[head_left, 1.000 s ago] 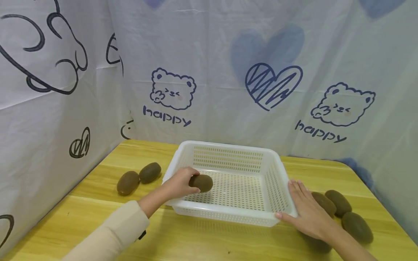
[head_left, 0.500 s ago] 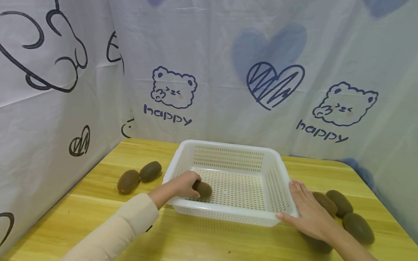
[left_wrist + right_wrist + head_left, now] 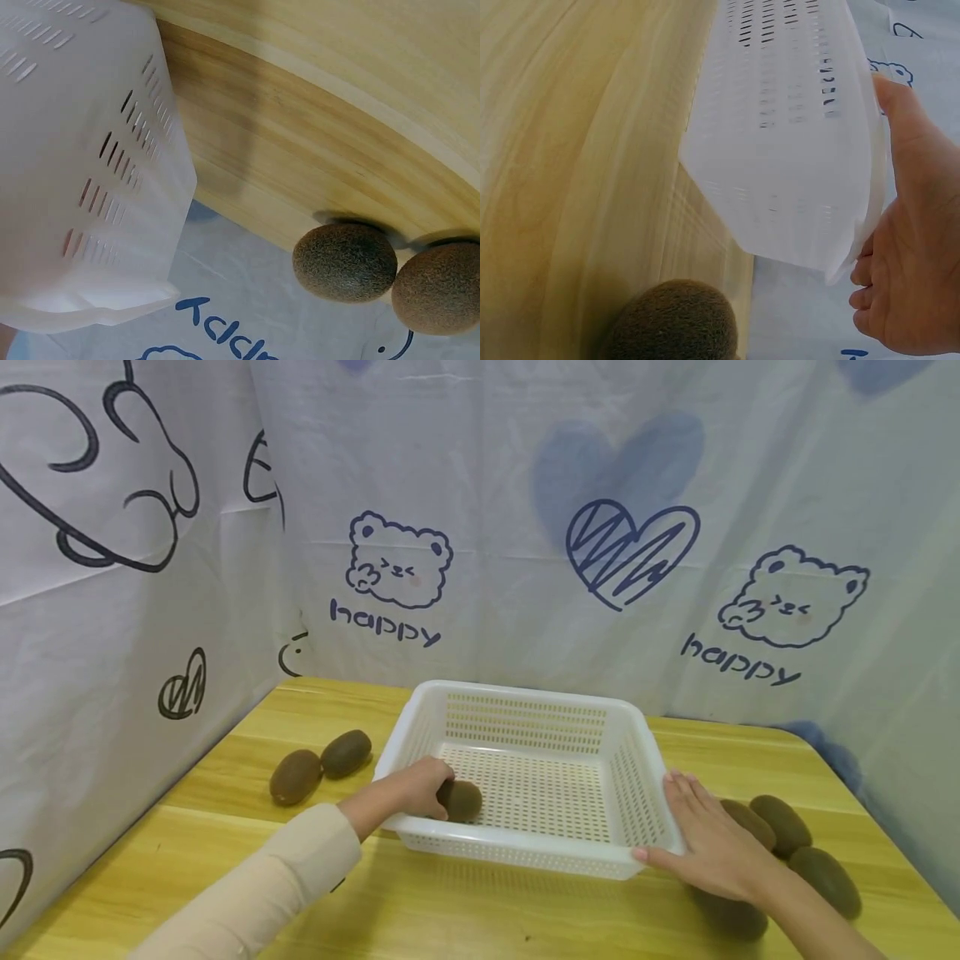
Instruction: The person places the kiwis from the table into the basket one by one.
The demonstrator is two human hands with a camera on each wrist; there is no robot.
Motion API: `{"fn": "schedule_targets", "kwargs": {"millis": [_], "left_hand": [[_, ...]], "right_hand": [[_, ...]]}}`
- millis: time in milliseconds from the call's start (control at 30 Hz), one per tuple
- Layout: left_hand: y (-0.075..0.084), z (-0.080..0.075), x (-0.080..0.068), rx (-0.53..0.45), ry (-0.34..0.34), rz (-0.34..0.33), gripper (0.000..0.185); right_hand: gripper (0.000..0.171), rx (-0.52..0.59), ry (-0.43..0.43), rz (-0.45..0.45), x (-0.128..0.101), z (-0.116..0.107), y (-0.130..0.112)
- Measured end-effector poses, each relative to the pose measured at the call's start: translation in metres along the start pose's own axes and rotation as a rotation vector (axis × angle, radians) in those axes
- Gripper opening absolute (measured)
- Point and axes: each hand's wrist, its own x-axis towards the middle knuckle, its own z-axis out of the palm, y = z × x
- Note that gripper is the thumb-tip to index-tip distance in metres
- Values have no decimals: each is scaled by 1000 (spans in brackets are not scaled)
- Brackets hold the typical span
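Head view: the left hand (image 3: pixel 416 787) has lowered the kiwi (image 3: pixel 461 800) from above the rim onto the floor of the white basket (image 3: pixel 525 860), near its front-left corner, fingers still curled round it. The right hand (image 3: pixel 708 843), fingers straight, stays pressed flat against the basket's right wall, steadying it at mid-table; release seems near.

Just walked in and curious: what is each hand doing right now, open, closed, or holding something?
Left hand: fingers curled round a kiwi inside the basket.
Right hand: open, fingers straight, resting flat against the basket's right side.
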Motion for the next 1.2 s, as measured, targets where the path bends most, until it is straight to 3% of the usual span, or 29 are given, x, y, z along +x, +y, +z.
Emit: {"fn": "schedule_targets", "kwargs": {"millis": [267, 467, 600, 733, 1033, 1200], "left_hand": [[1, -4, -3, -47, -1, 14, 52], [0, -8, -5, -103, 82, 47, 60], [0, -12, -10, -96, 208, 108, 56], [-4, -15, -18, -91, 389, 154, 51], [-29, -16, -40, -171, 721, 82, 49], [-49, -15, -56, -181, 825, 9, 47]], "right_hand": [[103, -8, 22, -12, 1, 1, 1], [104, 10, 20, -11, 2, 1, 1], [104, 29, 19, -16, 4, 1, 0], [105, 47, 18, -24, 5, 2, 0], [108, 52, 0, -14, 6, 3, 0], [108, 51, 3, -11, 5, 5, 1]]}}
